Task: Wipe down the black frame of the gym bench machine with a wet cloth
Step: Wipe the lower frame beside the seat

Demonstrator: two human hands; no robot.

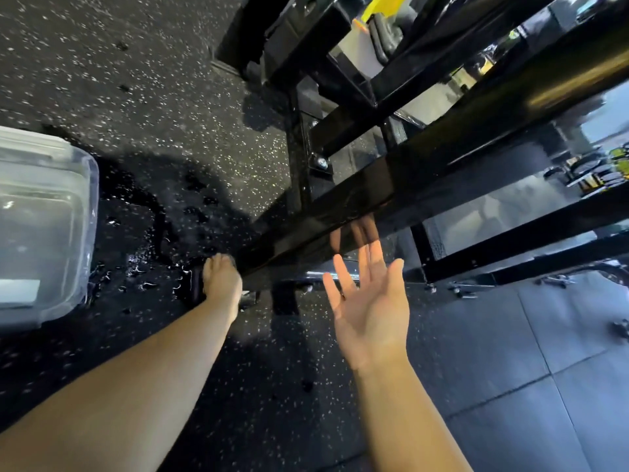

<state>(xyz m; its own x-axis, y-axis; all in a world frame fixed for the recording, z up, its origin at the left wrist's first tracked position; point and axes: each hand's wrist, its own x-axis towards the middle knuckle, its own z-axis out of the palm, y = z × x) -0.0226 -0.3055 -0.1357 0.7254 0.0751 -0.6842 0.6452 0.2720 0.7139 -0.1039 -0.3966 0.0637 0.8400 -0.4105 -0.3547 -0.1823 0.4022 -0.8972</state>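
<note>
Left hand (222,279) reached low at black frame beam (340,212), grip unclear; right hand (369,301) hovered beside it, fingers spread, empty.

One wide-angle view from the person's head looks steeply down and forward, close over the speckled floor (143,107). It sits near the glossy black frame (357,206), which crosses the picture diagonally, with both forearms reaching in from the bottom edge.
</note>
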